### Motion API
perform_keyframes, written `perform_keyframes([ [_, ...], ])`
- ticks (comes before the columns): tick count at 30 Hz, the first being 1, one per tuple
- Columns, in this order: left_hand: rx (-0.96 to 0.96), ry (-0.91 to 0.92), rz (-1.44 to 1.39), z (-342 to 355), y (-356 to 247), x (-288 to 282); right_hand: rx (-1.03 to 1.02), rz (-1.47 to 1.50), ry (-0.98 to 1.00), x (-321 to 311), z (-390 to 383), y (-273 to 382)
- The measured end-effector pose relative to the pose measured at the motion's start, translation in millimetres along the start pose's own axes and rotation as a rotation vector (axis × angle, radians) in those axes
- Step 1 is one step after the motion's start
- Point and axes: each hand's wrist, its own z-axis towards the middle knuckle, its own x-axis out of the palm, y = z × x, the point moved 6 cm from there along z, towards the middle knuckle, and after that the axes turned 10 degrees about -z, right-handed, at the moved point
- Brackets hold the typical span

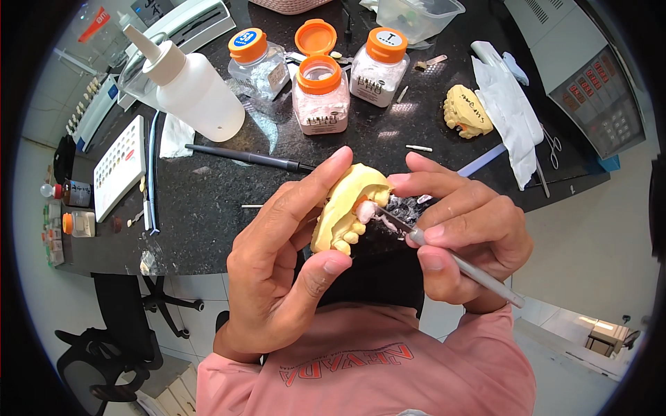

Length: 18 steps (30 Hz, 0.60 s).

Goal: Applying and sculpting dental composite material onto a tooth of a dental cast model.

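My left hand grips a yellow dental cast between fingers and thumb, teeth showing along its lower right. A pale pink lump with some orange beside it sits among the teeth. My right hand is closed on a grey-handled blade tool, its blade at the pink lump, with an index finger near the cast's right end. Dark and white crumbs lie on the black worktop behind the blade. A dark pen-like tool lies just beyond my left hand.
Behind stand three powder jars with orange tops, a white squeeze bottle and a clear tub. A shade palette lies left; another cast, tissue and scissors lie right, near a grey machine.
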Motion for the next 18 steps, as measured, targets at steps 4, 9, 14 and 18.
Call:
perform_keyframes([
  [4, 0.005, 0.002, 0.036, -0.7, 1.0, -0.9, 0.032, 0.029, -0.018, -1.1, -1.5, -1.5],
  [9, 0.033, 0.003, 0.076, -0.9, 1.0, -2.8, -0.026, -0.02, 0.049, 0.4, 3.0, 2.6],
  [14, 0.056, -0.002, 0.093, -0.6, 0.7, -3.1, -0.051, -0.048, 0.041, 1.0, 3.6, 2.3],
  [18, 0.066, -0.005, 0.107, -0.7, 0.0, -3.0, -0.064, -0.055, 0.032, 1.6, 3.7, 2.1],
])
